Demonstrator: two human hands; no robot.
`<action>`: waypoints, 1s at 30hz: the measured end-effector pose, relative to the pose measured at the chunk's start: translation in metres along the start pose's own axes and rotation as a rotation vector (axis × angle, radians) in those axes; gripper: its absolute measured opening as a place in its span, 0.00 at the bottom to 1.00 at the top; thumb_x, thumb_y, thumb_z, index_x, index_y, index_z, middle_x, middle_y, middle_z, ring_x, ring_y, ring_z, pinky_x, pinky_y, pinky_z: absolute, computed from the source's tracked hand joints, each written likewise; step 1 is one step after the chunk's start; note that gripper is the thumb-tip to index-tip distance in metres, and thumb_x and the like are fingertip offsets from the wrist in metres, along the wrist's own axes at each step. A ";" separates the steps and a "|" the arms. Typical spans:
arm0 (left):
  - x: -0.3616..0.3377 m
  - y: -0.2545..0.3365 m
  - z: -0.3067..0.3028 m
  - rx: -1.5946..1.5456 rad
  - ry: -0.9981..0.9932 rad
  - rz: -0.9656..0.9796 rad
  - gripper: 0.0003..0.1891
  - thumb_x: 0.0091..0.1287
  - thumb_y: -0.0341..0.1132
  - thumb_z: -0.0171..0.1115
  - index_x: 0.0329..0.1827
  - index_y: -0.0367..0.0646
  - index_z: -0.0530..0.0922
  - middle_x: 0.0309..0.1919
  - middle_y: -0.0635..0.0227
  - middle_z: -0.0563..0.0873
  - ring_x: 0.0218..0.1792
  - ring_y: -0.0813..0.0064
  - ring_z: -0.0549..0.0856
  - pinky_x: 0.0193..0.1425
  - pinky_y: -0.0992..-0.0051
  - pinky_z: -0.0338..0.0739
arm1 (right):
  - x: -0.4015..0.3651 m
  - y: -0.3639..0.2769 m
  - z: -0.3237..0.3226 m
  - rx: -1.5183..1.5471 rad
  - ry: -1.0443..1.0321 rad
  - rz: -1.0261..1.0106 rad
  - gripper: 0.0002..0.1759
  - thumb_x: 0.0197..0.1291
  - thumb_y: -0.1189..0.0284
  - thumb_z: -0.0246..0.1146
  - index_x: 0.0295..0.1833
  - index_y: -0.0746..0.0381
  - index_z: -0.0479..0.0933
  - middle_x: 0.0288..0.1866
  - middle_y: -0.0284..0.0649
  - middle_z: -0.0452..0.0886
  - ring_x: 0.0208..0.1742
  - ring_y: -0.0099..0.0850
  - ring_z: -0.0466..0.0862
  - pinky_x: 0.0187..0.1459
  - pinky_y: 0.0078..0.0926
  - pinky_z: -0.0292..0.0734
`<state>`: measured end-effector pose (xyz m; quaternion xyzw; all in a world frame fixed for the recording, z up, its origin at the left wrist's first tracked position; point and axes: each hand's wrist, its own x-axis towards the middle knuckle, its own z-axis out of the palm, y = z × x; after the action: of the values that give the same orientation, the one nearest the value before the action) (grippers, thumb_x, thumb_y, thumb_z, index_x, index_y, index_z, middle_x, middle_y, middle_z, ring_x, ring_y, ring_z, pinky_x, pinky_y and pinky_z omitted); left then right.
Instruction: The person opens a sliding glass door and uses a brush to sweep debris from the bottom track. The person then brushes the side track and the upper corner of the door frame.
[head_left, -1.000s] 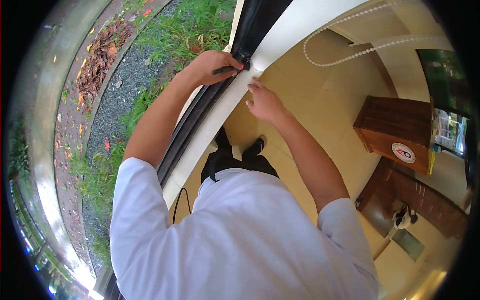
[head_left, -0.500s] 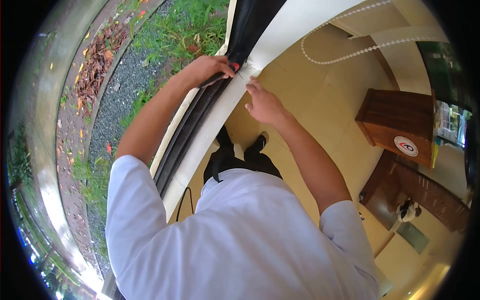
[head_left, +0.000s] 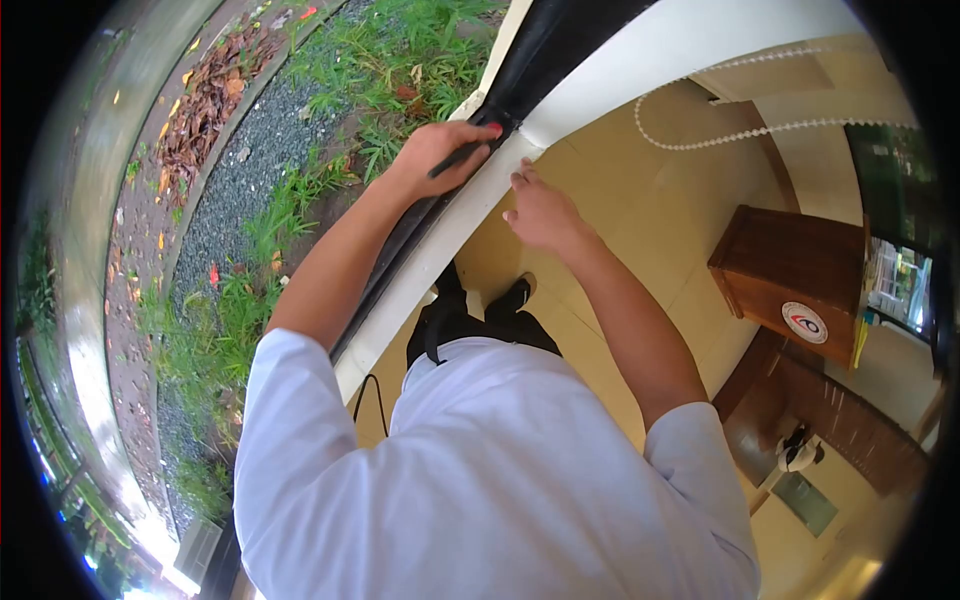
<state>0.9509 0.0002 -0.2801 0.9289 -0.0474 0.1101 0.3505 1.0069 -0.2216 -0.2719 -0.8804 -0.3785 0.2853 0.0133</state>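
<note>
My left hand is closed around a slim black-and-red hand tool. Its red end points toward the corner of the window frame, and the fingers hide its working tip, so its exact kind cannot be told. The hand rests over the dark window track, close to the white sill. My right hand is on the room side of the sill. Its index finger reaches toward the sill's inner edge near the corner, other fingers are loosely bent, and nothing shows in it. Whether the fingertips touch the sill cannot be told.
Plants and gravel lie outside the window. A beaded blind chain hangs at the upper right. Indoors stands a wooden lectern with a round emblem. A black cable loops beside my shirt.
The view has shifted slightly. My left hand has turned over the tool, which lies closer against the frame corner. My right hand keeps nearly the same pose beside the sill.
</note>
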 end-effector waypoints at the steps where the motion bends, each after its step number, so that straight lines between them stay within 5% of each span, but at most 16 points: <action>1: 0.005 0.000 -0.001 0.015 0.005 -0.008 0.14 0.69 0.37 0.66 0.57 0.50 0.87 0.46 0.57 0.90 0.48 0.55 0.88 0.51 0.63 0.84 | -0.001 -0.003 -0.004 -0.009 -0.021 0.022 0.35 0.66 0.63 0.66 0.73 0.71 0.67 0.84 0.58 0.57 0.71 0.52 0.78 0.68 0.44 0.76; 3: 0.003 0.002 -0.007 0.057 0.031 -0.051 0.14 0.68 0.37 0.65 0.55 0.49 0.87 0.49 0.56 0.90 0.49 0.56 0.88 0.52 0.64 0.84 | -0.002 -0.008 -0.013 -0.069 0.002 -0.001 0.36 0.66 0.63 0.66 0.73 0.71 0.66 0.83 0.58 0.58 0.74 0.52 0.74 0.71 0.44 0.73; 5: -0.002 0.036 -0.024 0.157 0.069 -0.297 0.14 0.66 0.36 0.66 0.54 0.48 0.87 0.48 0.57 0.90 0.49 0.56 0.89 0.52 0.63 0.84 | -0.001 -0.009 -0.012 -0.126 0.030 -0.009 0.37 0.66 0.63 0.66 0.74 0.71 0.66 0.82 0.59 0.59 0.77 0.52 0.70 0.73 0.44 0.70; 7: -0.005 0.042 -0.022 0.144 0.207 -0.175 0.14 0.65 0.35 0.67 0.52 0.49 0.88 0.45 0.59 0.90 0.47 0.56 0.89 0.50 0.62 0.84 | 0.003 -0.010 -0.006 -0.009 0.215 -0.089 0.37 0.66 0.62 0.66 0.75 0.71 0.65 0.81 0.59 0.61 0.81 0.54 0.64 0.78 0.43 0.63; 10: 0.001 0.024 -0.003 0.122 -0.047 0.077 0.12 0.64 0.34 0.67 0.50 0.48 0.87 0.39 0.63 0.86 0.44 0.56 0.87 0.47 0.59 0.83 | 0.002 -0.015 0.006 0.088 0.093 -0.068 0.37 0.66 0.62 0.67 0.74 0.72 0.66 0.80 0.61 0.62 0.81 0.54 0.64 0.79 0.42 0.63; 13: -0.001 0.003 -0.010 0.191 0.081 0.106 0.11 0.65 0.33 0.68 0.51 0.49 0.87 0.39 0.64 0.86 0.44 0.56 0.87 0.47 0.60 0.83 | 0.008 -0.010 0.023 0.040 0.176 -0.115 0.36 0.65 0.63 0.68 0.72 0.72 0.68 0.79 0.63 0.62 0.81 0.55 0.63 0.79 0.42 0.62; 17: -0.020 0.023 -0.058 -0.045 0.224 -0.172 0.13 0.69 0.37 0.68 0.55 0.51 0.88 0.41 0.61 0.90 0.41 0.55 0.89 0.47 0.63 0.84 | 0.004 -0.014 0.016 0.057 0.161 -0.102 0.35 0.65 0.64 0.68 0.71 0.73 0.69 0.79 0.65 0.60 0.81 0.56 0.64 0.79 0.42 0.63; 23: 0.015 0.015 -0.003 -0.050 0.135 -0.138 0.13 0.69 0.43 0.66 0.52 0.52 0.89 0.44 0.59 0.91 0.43 0.53 0.89 0.49 0.60 0.84 | 0.007 -0.014 0.012 0.041 0.085 -0.108 0.36 0.65 0.63 0.68 0.71 0.74 0.68 0.80 0.65 0.59 0.81 0.57 0.64 0.78 0.42 0.64; 26: 0.024 0.008 -0.008 0.204 -0.035 -0.207 0.14 0.66 0.46 0.65 0.50 0.53 0.89 0.44 0.60 0.92 0.46 0.57 0.90 0.53 0.60 0.85 | 0.008 -0.010 0.012 0.019 0.105 -0.115 0.36 0.65 0.63 0.67 0.71 0.74 0.68 0.80 0.65 0.58 0.81 0.57 0.63 0.78 0.43 0.64; 30: 0.038 0.008 -0.020 -0.126 -0.060 -0.335 0.15 0.65 0.47 0.64 0.49 0.55 0.90 0.41 0.62 0.92 0.45 0.59 0.91 0.53 0.60 0.85 | 0.006 -0.006 0.018 0.050 0.114 -0.132 0.35 0.65 0.64 0.67 0.71 0.74 0.67 0.80 0.66 0.58 0.82 0.57 0.62 0.78 0.43 0.64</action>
<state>0.9828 0.0073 -0.2517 0.9027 0.0908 0.0193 0.4200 0.9972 -0.2162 -0.2886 -0.8676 -0.4272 0.2428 0.0757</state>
